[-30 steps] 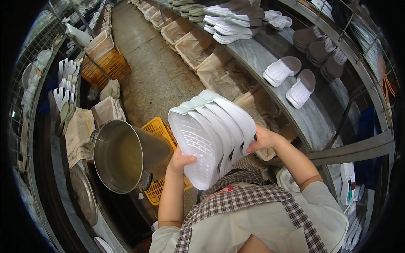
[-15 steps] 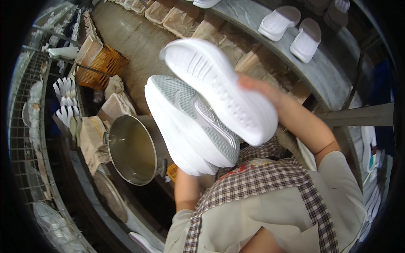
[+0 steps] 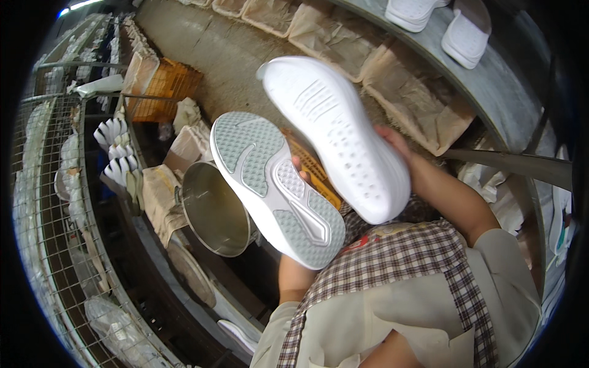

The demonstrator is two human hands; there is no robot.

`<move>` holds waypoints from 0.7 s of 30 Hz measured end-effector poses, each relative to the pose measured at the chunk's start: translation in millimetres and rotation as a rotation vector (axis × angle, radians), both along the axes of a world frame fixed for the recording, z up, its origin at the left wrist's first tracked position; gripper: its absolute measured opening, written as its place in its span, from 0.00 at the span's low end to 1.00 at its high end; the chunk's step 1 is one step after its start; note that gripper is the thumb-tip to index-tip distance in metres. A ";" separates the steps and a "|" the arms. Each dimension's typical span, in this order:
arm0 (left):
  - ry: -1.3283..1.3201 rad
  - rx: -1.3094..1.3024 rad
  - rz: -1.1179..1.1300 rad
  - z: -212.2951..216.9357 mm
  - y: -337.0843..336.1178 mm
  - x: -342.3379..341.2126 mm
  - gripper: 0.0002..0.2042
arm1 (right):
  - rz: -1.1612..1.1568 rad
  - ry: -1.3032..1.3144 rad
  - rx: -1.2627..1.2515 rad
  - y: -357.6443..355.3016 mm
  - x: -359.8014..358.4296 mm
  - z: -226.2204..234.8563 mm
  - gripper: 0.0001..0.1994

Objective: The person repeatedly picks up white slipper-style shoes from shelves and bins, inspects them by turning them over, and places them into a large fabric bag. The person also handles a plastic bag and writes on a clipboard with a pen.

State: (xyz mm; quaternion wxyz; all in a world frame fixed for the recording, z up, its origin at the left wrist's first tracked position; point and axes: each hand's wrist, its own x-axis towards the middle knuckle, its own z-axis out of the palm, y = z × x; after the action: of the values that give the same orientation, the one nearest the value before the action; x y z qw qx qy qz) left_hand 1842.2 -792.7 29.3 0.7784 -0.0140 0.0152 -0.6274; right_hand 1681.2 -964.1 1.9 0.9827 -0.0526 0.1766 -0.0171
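My left hand grips a white shoe sole with grey-green textured tread. Most of that hand is behind the sole; only a few fingertips show at its inner edge. A plain white shoe sole is in my right hand, which wraps round its outer side, partly hidden by it. Both soles are held up side by side in front of my checked apron, undersides toward me, with a narrow gap between them.
A metal pot with liquid stands left of the soles. White clogs rest on a curved grey ledge at upper right. Paper-lined bins line the floor. Wire racking runs down the left, near an orange crate.
The left sole has turned from showing its white side to showing its full tread. The right sole has moved slightly right, apart from the left one. The whole view has shifted.
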 end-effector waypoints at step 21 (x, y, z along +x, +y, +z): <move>0.092 0.050 0.134 25.5 -22.2 -6.2 0.19 | -0.126 -0.097 0.034 -1.1 -18.5 -30.2 0.23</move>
State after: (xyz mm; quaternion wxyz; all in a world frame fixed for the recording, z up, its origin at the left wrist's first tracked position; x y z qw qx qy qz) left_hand 1836.0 -814.9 54.8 0.8173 -0.0245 0.0656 -0.5719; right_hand 1662.6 -965.2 -28.3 0.9878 -0.0240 0.1322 -0.0786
